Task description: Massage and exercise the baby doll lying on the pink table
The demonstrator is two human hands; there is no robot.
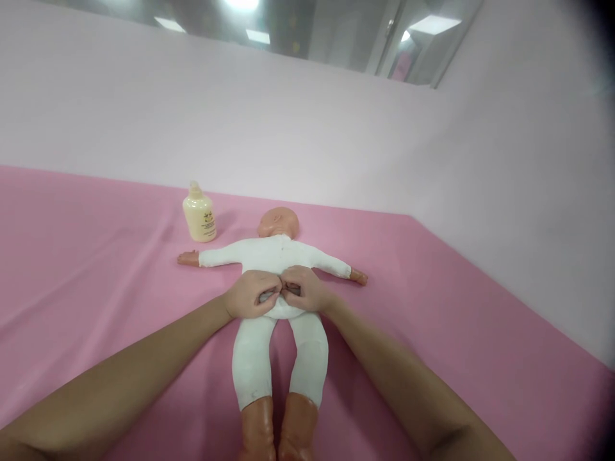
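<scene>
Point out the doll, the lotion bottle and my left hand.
doll (269,253): head view, its white-clothed back.
lotion bottle (199,221): head view, its cream body.
left hand (250,296): head view, its knuckles.

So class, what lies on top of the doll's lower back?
Both hands rest there: left hand and right hand, fingers curled together on the doll. The white suit beneath them is covered, so unseen.

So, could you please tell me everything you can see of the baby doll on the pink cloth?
The baby doll lies flat on the pink cloth, apparently face down, head toward the wall, arms spread wide, legs straight toward the camera. It wears a white fabric suit; the bald head, hands and shiny lower legs look like tan plastic. The left hand and right hand press curled fingers on its lower back. A cream bottle stands apart, beside its arm.
</scene>
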